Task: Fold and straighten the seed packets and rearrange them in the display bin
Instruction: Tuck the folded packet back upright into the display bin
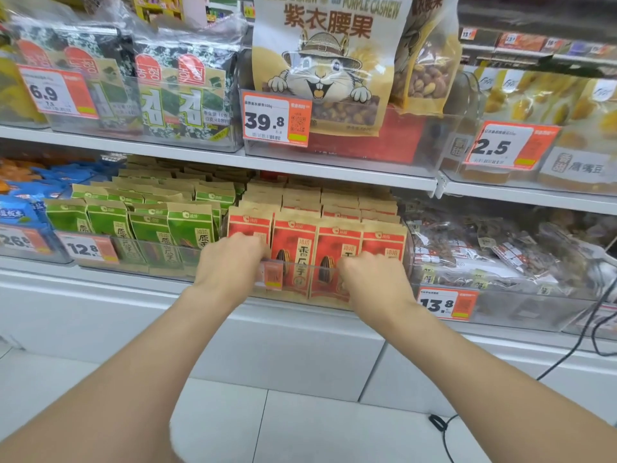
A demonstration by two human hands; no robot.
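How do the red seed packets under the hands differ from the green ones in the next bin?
The red packets have red fronts, the green packets green. The left hand and right hand are at the red packets; nobody touches the green packets. The red packets' front row stands even; the green packets lean unevenly. Both have brown paper tops.

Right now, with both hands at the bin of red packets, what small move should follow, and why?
Probably slide the clear plastic display bin slightly forward. The left grip and right grip both curl over its front wall, and the rear rows of red paper seed packets sit tucked under the white shelf above, hard to reach for straightening.
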